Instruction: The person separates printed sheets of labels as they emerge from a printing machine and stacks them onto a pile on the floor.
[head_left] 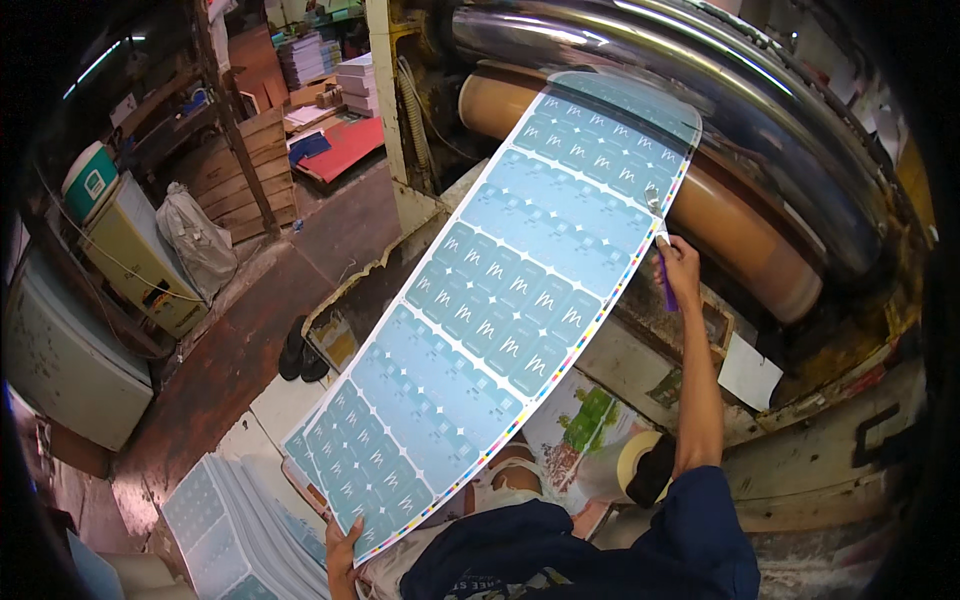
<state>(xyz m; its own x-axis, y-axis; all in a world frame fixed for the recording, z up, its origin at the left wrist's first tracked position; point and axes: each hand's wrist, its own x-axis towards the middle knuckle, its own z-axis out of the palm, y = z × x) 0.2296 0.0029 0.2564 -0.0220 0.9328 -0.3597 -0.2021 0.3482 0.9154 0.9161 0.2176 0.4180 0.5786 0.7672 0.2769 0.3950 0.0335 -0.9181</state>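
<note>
A long printed sheet, light blue with teal card panels and a colour strip along its right edge, slants from the rollers down to my lap. My left hand pinches its near corner, thumb on top. Beside the sheet's right edge, near the rollers, my right hand is closed round a slim purple-handled tool. A shiny metal piece lies over the sheet's edge just beyond those fingers; whether it is the tool's tip, I cannot tell. At the far end the sheet curves over a brown roller.
Large chrome rollers stretch across the far right. At lower left stands a stack of similar printed sheets. A film roll lies below my right arm. Farther left are a cabinet, a white sack and dark slippers on the floor.
</note>
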